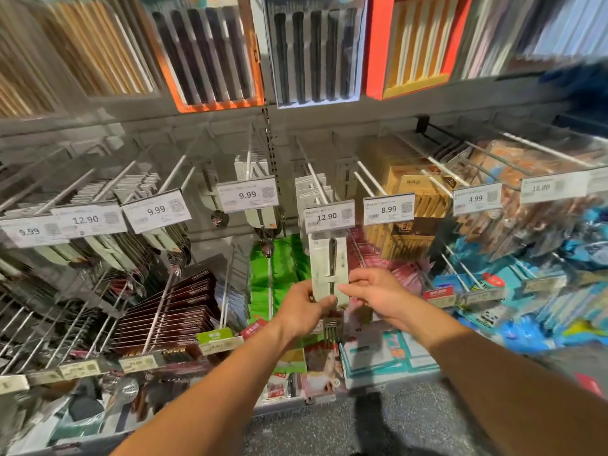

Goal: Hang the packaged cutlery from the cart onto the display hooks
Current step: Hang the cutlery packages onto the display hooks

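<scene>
Gripping one fork pack (330, 268): two hands, left (304, 309), right (378, 292); possibly hooked.

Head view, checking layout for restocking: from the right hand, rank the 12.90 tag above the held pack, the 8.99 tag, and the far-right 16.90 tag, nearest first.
1. 12.90 tag, straight above the right hand, over the held fork pack.
2. 8.99 tag, up and slightly right.
3. 16.90 tag, far right, highest.
</scene>
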`<state>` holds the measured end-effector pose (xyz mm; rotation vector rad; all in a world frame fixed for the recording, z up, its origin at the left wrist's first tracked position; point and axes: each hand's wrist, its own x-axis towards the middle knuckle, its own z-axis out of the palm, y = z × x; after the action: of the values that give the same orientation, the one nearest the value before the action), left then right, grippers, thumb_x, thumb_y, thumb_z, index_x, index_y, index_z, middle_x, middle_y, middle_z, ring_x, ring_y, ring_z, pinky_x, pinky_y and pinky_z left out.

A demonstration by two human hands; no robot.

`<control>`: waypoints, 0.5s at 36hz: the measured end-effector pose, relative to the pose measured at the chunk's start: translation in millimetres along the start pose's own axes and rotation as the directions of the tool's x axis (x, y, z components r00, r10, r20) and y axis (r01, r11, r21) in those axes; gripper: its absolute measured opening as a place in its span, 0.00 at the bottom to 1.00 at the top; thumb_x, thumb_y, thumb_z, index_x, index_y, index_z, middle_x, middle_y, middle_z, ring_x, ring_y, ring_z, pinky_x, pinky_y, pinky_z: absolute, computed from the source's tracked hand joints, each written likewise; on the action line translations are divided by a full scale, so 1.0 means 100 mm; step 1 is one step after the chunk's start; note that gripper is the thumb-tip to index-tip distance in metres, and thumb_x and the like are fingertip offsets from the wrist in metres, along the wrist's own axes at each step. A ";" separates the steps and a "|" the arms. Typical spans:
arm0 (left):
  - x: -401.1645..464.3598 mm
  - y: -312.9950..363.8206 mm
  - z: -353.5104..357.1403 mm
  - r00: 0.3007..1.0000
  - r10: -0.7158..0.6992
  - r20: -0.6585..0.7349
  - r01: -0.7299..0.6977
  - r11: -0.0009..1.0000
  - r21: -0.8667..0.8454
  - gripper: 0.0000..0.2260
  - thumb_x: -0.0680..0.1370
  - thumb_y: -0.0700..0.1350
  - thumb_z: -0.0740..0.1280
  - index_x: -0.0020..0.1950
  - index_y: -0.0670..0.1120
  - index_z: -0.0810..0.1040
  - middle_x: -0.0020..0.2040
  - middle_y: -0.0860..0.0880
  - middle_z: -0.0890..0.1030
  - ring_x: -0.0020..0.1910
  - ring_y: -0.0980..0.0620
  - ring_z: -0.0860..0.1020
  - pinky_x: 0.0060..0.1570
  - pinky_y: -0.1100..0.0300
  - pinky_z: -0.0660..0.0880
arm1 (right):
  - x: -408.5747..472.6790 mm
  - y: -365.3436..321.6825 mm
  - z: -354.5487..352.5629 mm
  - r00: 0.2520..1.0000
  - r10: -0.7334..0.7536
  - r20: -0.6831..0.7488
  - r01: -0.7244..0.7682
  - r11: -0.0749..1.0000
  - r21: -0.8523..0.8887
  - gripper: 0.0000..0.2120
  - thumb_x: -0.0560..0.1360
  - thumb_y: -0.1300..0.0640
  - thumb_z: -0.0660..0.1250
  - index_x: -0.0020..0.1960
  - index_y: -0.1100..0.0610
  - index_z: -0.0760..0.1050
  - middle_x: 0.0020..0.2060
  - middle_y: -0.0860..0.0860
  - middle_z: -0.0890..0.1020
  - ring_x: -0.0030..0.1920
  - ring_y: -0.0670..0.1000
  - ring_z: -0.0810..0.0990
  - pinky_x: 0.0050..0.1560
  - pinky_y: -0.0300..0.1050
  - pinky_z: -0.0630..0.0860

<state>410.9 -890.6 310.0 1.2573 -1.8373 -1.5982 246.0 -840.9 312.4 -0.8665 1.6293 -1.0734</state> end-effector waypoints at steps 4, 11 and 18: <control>0.09 -0.06 0.04 1.000 0.004 -0.018 -0.003 0.999 0.050 0.08 0.76 0.41 0.73 0.55 0.45 0.84 0.47 0.51 0.86 0.42 0.56 0.84 0.42 0.66 0.78 | -0.07 0.00 -0.05 0.999 -0.031 -0.015 0.031 0.999 0.014 0.08 0.72 0.65 0.74 0.50 0.58 0.81 0.44 0.55 0.86 0.43 0.52 0.81 0.53 0.55 0.77; 0.20 -0.03 0.08 0.993 0.077 -0.088 -0.069 0.994 0.089 0.07 0.77 0.39 0.73 0.54 0.42 0.85 0.45 0.51 0.86 0.37 0.60 0.81 0.41 0.67 0.79 | -0.03 -0.07 -0.06 0.996 -0.068 -0.056 0.070 0.997 0.039 0.09 0.71 0.66 0.75 0.44 0.53 0.80 0.42 0.50 0.84 0.41 0.48 0.80 0.55 0.53 0.79; 0.28 -0.06 0.01 0.996 0.072 -0.042 -0.065 0.986 0.153 0.06 0.77 0.42 0.72 0.53 0.46 0.85 0.42 0.54 0.86 0.37 0.60 0.80 0.39 0.64 0.79 | 0.09 -0.01 -0.06 0.998 -0.037 -0.054 0.037 0.999 -0.007 0.13 0.69 0.63 0.77 0.53 0.64 0.82 0.47 0.57 0.86 0.45 0.52 0.81 0.54 0.53 0.79</control>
<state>397.8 -912.5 297.1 1.2698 -1.9812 -1.4030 237.5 -847.8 311.6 -0.8819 1.6679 -1.1268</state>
